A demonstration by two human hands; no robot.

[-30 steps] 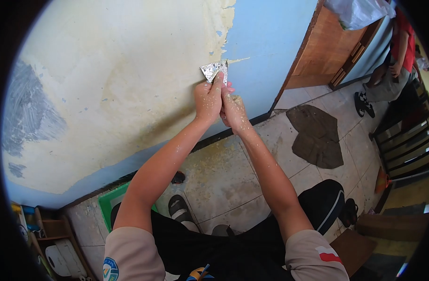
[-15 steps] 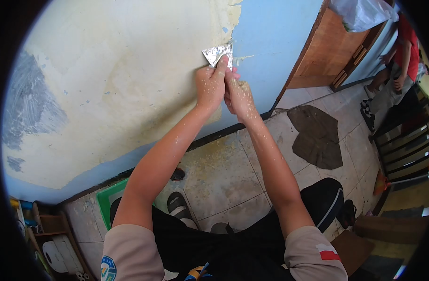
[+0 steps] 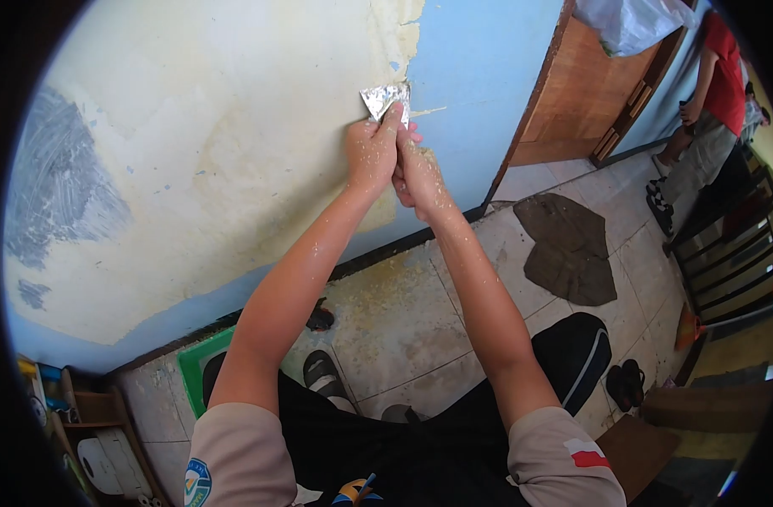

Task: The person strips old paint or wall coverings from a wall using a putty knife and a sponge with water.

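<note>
A metal paint scraper (image 3: 385, 98) lies against the wall (image 3: 260, 110), at the ragged border between bare cream plaster and blue paint. My left hand (image 3: 370, 157) is closed on it, the thumb stretched up along the blade. From the other side my right hand (image 3: 423, 176) wraps round the same tool, pressed against the left; its handle is hidden by my fingers. Pale paint flecks dot both hands and forearms. Just right of the blade, a thin scraped streak (image 3: 429, 111) crosses the blue paint.
A green plastic tub (image 3: 190, 372) stands by the wall at lower left, near a wooden shelf (image 3: 95, 410). A dark cloth (image 3: 566, 249) lies on the tiled floor. A person in a red shirt (image 3: 724, 80) stands at right, beyond a wooden door (image 3: 568, 101).
My view has shifted slightly, and the scraper has slid a little upward along the wall with both hands on it. The person at right has changed arm position.
</note>
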